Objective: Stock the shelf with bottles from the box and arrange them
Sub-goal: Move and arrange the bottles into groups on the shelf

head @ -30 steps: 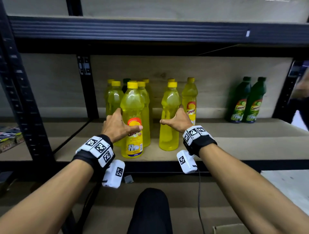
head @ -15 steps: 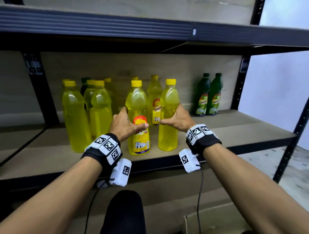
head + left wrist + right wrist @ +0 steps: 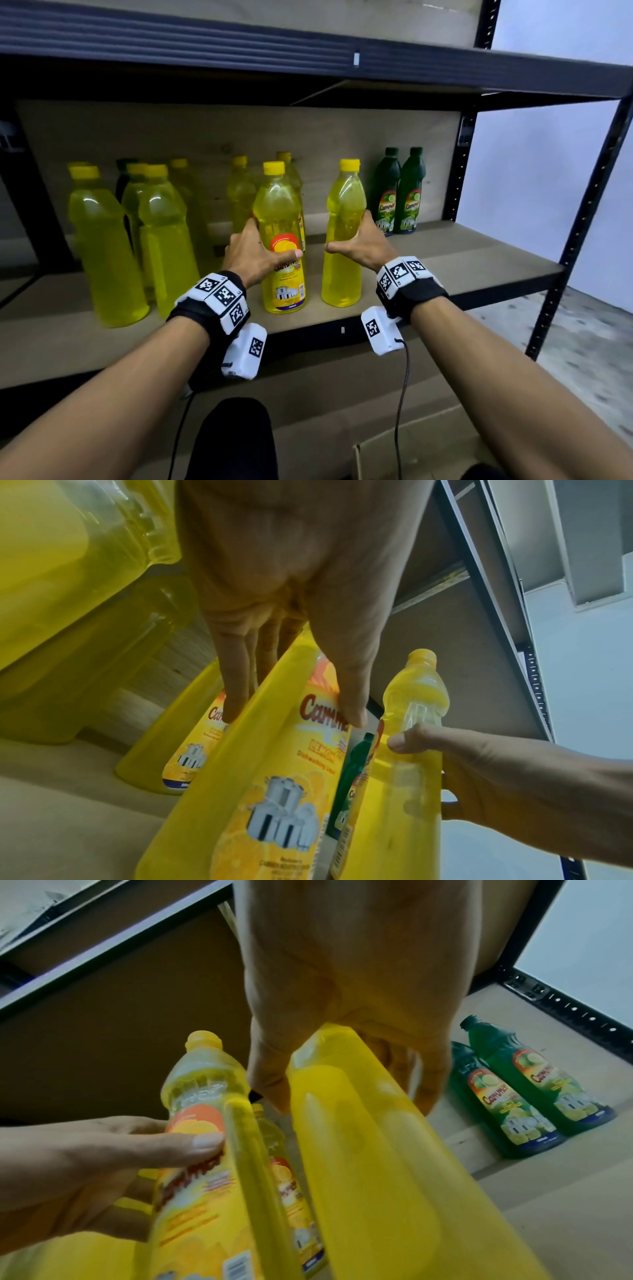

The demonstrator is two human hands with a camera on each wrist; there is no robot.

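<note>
Two yellow dish-soap bottles stand upright near the front of the wooden shelf (image 3: 479, 270). My left hand (image 3: 255, 250) grips the labelled yellow bottle (image 3: 282, 240), thumb across its label (image 3: 329, 723). My right hand (image 3: 359, 245) grips a second yellow bottle (image 3: 344, 236) to its right, whose plain back faces me (image 3: 359, 1150). A gap separates the two bottles. Several more yellow bottles (image 3: 102, 246) cluster at the left and behind. Two green bottles (image 3: 399, 192) stand at the back right.
An upper shelf beam (image 3: 308, 58) hangs low overhead. Black uprights (image 3: 579, 233) frame the right end. The shelf has bare wood right of my hands. A cardboard box (image 3: 411, 452) sits on the floor below, beside my dark knee (image 3: 233, 442).
Both hands have slid their bottles rightward along the shelf, away from the left cluster. The gap between the two held bottles has widened, and my view has shifted right.
</note>
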